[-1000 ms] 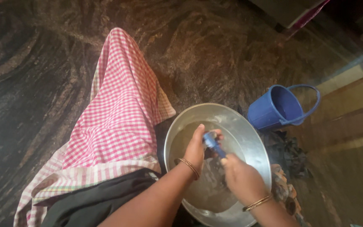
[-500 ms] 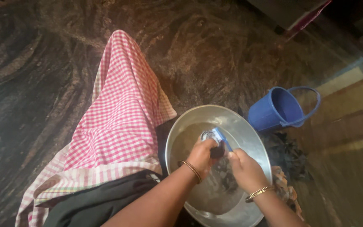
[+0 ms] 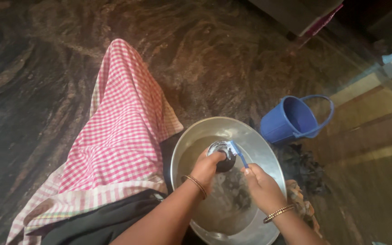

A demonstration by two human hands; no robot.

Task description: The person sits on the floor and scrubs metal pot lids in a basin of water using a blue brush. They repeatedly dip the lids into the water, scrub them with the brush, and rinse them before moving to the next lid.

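From the head camera I looked down on a wide metal basin (image 3: 268,140) that sat on the dark, veined stone floor (image 3: 37,81), near the lower middle of the view. Both of my hands were over it. My left hand (image 3: 207,167) was closed around a small, dark, round object (image 3: 222,155), gripping it from the near side so that its pale, soapy top faced away from me. A thin bangle (image 3: 197,184) ringed that wrist. My right hand (image 3: 263,187) was clamped on the handle of a blue toothbrush (image 3: 239,154), fingers curled tight, and the brush head lay touching the top of the round object. A beaded bangle (image 3: 278,213) sat on the right wrist. The basin held shallow, murky water (image 3: 225,204) beneath my hands.

To the left of the basin, a pink-and-white checked cloth (image 3: 114,136) stretched away toward the far left, touching the basin's left rim. Dark fabric (image 3: 96,222) lay at its near end, under my left forearm. To the right and slightly farther off, a blue plastic bucket (image 3: 291,120) lay tilted on its side, its open mouth facing up and right, handle arched beyond it. Just beside the basin's right rim a dark heap of wet cloth (image 3: 302,168) rested on the floor.
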